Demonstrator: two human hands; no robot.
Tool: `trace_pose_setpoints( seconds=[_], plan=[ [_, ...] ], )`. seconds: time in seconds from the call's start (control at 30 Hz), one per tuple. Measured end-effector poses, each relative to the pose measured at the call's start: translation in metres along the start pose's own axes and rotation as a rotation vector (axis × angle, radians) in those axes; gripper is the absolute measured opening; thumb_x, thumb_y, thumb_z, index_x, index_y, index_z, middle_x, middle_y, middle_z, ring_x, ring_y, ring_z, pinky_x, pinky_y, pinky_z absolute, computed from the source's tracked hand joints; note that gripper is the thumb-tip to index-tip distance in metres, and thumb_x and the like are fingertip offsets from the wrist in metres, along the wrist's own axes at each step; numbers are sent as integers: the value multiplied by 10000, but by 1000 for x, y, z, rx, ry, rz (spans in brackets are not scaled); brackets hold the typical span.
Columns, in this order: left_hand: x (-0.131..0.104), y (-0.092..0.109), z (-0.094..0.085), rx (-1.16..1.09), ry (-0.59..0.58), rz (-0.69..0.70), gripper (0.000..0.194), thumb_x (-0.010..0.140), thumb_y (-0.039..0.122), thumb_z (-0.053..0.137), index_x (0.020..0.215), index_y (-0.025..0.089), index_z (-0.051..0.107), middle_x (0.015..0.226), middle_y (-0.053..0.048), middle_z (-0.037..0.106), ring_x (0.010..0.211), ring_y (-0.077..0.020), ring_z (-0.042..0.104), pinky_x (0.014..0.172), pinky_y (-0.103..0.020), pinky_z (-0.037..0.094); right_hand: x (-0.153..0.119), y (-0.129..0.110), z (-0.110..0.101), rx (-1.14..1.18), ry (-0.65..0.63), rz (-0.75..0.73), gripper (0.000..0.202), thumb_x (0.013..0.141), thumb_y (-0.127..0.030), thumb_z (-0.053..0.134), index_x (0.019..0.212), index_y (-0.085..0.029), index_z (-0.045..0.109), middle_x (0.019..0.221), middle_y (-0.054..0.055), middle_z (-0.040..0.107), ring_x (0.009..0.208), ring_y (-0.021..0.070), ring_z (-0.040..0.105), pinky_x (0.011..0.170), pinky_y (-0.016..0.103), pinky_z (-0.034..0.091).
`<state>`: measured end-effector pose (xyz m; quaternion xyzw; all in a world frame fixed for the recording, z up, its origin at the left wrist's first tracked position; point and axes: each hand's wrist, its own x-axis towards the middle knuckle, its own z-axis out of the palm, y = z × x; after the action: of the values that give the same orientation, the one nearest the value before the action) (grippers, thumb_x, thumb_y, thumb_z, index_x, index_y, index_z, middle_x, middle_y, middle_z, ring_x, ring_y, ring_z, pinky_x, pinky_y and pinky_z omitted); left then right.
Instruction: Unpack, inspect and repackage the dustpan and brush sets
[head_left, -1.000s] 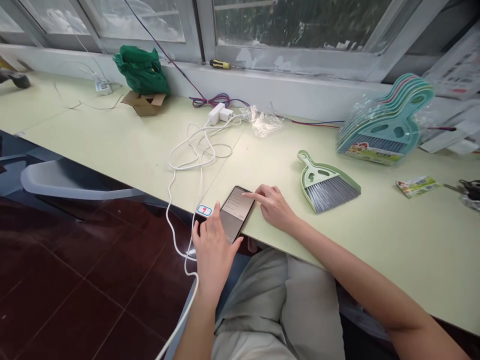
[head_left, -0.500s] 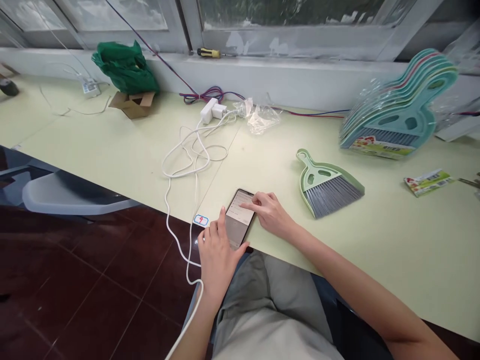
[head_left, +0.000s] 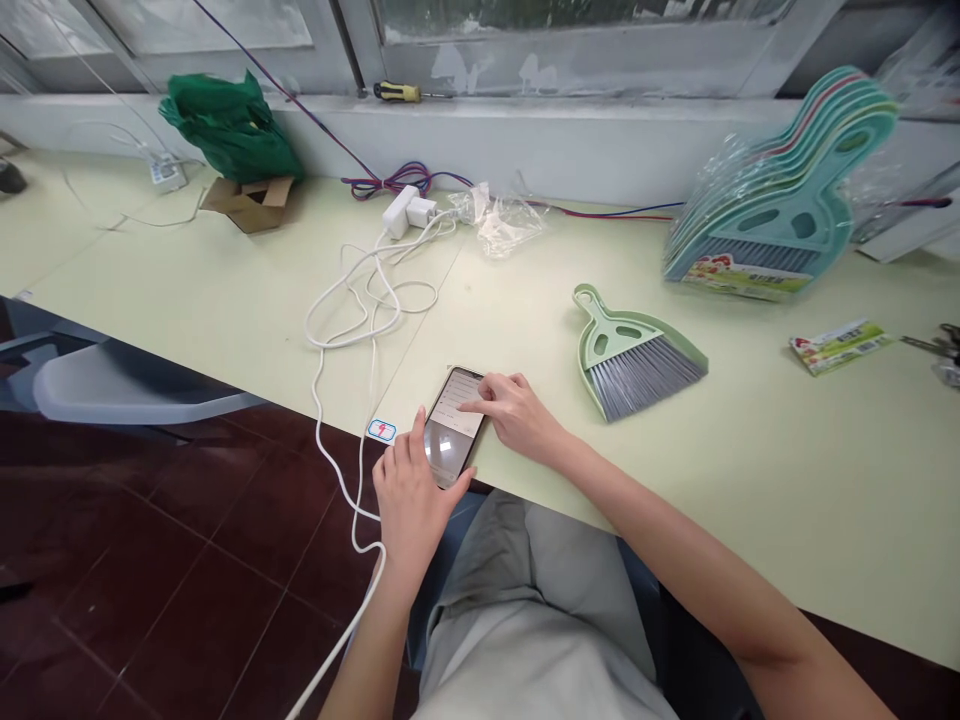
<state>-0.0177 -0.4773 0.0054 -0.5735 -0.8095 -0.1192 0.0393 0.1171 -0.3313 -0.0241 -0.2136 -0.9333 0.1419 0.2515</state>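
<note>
A smartphone (head_left: 448, 443) lies at the front edge of the table, its screen lit pale at the top and darker with a reflection below. My left hand (head_left: 409, 497) grips its lower part, fingers along the left side and thumb at the bottom right corner. Over the upper right side is my right hand (head_left: 519, 420), its index finger stretched out onto the screen and the other fingers bent; it holds nothing. A white cable (head_left: 369, 545) hangs beside my left wrist. Right of the hands rests a green dustpan (head_left: 626, 330) with a grey-bristled brush (head_left: 646, 378) in it.
White chargers (head_left: 405, 212) with looped cables stand toward the back, beside clear plastic wrap (head_left: 510, 225). At the back right is a stack of wrapped dustpans (head_left: 787, 215). A small cardboard box (head_left: 251, 205) and green bag (head_left: 232, 125) sit left. A screwdriver (head_left: 397, 92) lies on the sill.
The whole view has shifted slightly, so things appear further left and a little higher. Both hands keep their places on the phone, and a bright reflection now shows on its lower screen.
</note>
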Motion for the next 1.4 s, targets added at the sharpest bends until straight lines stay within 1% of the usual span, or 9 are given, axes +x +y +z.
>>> trace_pose_setpoints(
  seconds=[0.23,0.33,0.53,0.7,0.83,1.0,1.2,1.3,1.4],
  plan=[
    [-1,2,3,21,24,-12,825,787,533,602,1454,146,308,1114,-141,591,1035,-299,545,909,-425,400,-1,0,-5,39,120,60,497,831,39,368,1061,-251,698,865,46,494,811,161,474,782,308,290],
    [-1,3,3,21,27,-15,830,779,526,616,1448,137,317,1118,-146,593,1029,-299,549,908,-425,402,-2,0,-4,18,100,40,489,837,41,369,1001,-259,718,858,44,497,813,161,474,772,308,282],
    [-1,3,5,24,31,-35,808,777,517,616,1440,148,338,1130,-146,591,1025,-303,547,888,-423,406,-2,-1,1,-72,-22,-39,535,815,61,386,1149,-253,660,926,58,528,818,164,470,772,318,262],
    [-2,2,6,34,24,-30,817,773,533,610,1434,130,349,1138,-153,588,1033,-306,544,884,-420,409,-1,-3,-2,-14,56,36,519,839,47,370,1143,-254,664,920,55,543,847,165,491,778,318,270],
    [-2,1,7,26,39,-23,809,774,525,613,1436,140,348,1135,-151,591,1025,-304,547,888,-423,405,-2,-2,-4,7,77,63,495,836,41,387,1060,-261,708,886,48,531,838,164,491,771,326,275],
    [-2,1,8,31,35,-29,820,765,521,625,1438,146,344,1133,-152,589,1021,-304,544,881,-419,404,-3,-2,-3,24,31,-5,456,814,33,435,867,-282,760,844,40,504,805,160,463,771,334,263],
    [-2,1,9,37,39,-27,822,760,525,626,1434,141,351,1150,-154,586,1025,-309,542,877,-417,404,-3,-3,-3,61,28,-33,442,809,25,451,821,-282,769,816,37,499,782,156,450,767,329,255],
    [-3,0,11,44,44,-23,820,763,529,619,1432,137,353,1161,-156,584,1028,-310,541,873,-414,406,-3,-3,-4,62,47,-12,447,824,18,440,869,-288,763,830,39,511,804,160,468,774,325,259],
    [-3,0,12,55,49,-17,820,767,537,613,1430,131,356,1162,-157,587,1025,-310,541,871,-415,407,-3,-2,-5,34,102,95,500,833,31,396,1050,-282,720,862,49,531,815,168,480,773,321,273]
  ],
)
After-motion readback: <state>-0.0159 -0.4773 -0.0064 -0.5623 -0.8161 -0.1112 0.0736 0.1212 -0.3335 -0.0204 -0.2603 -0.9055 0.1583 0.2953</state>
